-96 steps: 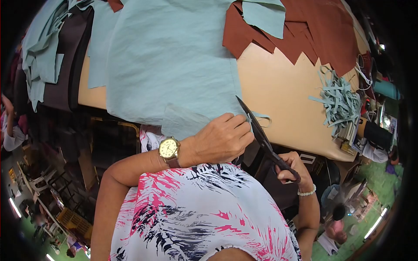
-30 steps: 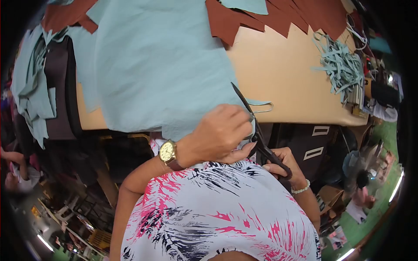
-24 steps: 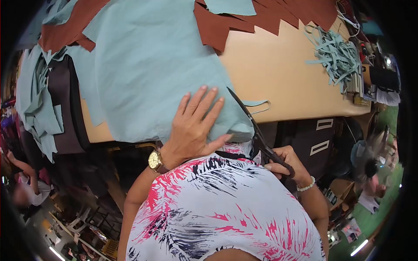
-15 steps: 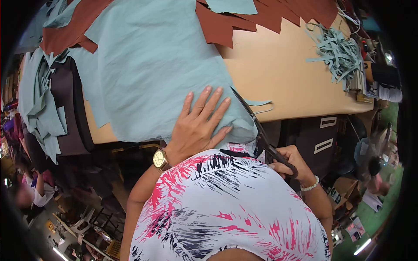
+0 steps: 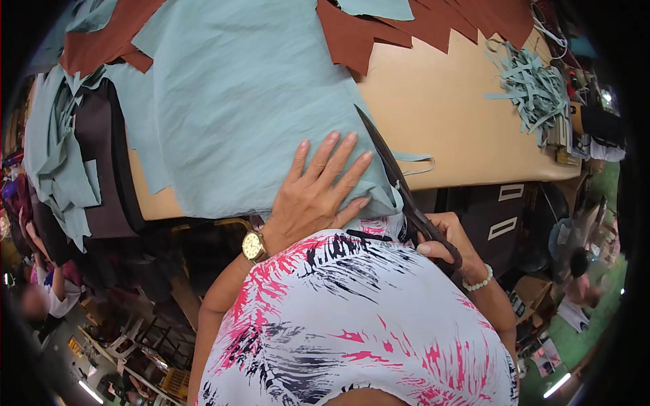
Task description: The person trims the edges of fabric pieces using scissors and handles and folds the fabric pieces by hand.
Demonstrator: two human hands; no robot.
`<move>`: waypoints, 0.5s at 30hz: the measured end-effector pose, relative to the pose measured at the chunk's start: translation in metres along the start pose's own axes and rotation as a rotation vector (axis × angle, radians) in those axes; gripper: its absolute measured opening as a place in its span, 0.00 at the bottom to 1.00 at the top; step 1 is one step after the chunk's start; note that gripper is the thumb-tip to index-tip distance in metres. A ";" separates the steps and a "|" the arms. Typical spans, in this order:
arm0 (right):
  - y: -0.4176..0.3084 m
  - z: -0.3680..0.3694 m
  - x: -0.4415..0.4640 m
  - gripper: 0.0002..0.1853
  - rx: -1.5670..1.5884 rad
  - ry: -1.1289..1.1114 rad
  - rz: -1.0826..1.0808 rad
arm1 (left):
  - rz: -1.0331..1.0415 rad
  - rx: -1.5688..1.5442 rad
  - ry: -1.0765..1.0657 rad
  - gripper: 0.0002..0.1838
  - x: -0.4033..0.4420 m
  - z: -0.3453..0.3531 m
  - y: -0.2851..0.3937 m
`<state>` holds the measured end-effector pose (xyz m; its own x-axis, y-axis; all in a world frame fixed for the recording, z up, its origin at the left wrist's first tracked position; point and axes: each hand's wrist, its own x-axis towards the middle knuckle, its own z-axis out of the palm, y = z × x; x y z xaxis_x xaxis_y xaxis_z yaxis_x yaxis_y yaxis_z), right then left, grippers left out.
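Light blue cloth [image 5: 244, 95] is spread over the tan table [image 5: 433, 101] and hangs a little past its front edge. On its lower right part my left hand [image 5: 317, 183] lies flat with the fingers spread. My right hand [image 5: 447, 240] is closed round the handles of long black scissors [image 5: 386, 152], right of the left hand. The scissors' blades lie along the cloth's right edge, the tip pointing away from me. A narrow blue strip [image 5: 414, 157] loops out to the right of the blades.
Rust-brown cloth pieces [image 5: 426, 24] lie at the table's back. A heap of thin blue strips [image 5: 535, 91] sits at the right end. More blue cloth [image 5: 51, 155] hangs at the left beside a dark panel [image 5: 101, 155]. Another person [image 5: 57, 284] is at the far left.
My left hand has gone from a closed pose near the scissors to lying flat further left on the cloth. The scissors have moved slightly further along the cloth's edge, away from me.
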<state>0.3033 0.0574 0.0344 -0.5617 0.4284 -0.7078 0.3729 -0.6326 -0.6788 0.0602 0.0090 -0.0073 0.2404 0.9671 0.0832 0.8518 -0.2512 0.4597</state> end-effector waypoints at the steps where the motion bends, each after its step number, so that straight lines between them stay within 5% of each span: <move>1: -0.002 0.002 0.002 0.15 -0.001 -0.001 -0.011 | 0.000 -0.002 0.001 0.33 -0.001 0.000 -0.001; 15: 0.006 0.008 0.001 0.16 0.013 0.066 -0.002 | -0.006 -0.021 0.024 0.33 -0.001 0.002 -0.001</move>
<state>0.2990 0.0491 0.0307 -0.5123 0.4712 -0.7180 0.3622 -0.6395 -0.6781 0.0600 0.0085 -0.0095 0.2240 0.9693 0.1014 0.8430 -0.2449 0.4790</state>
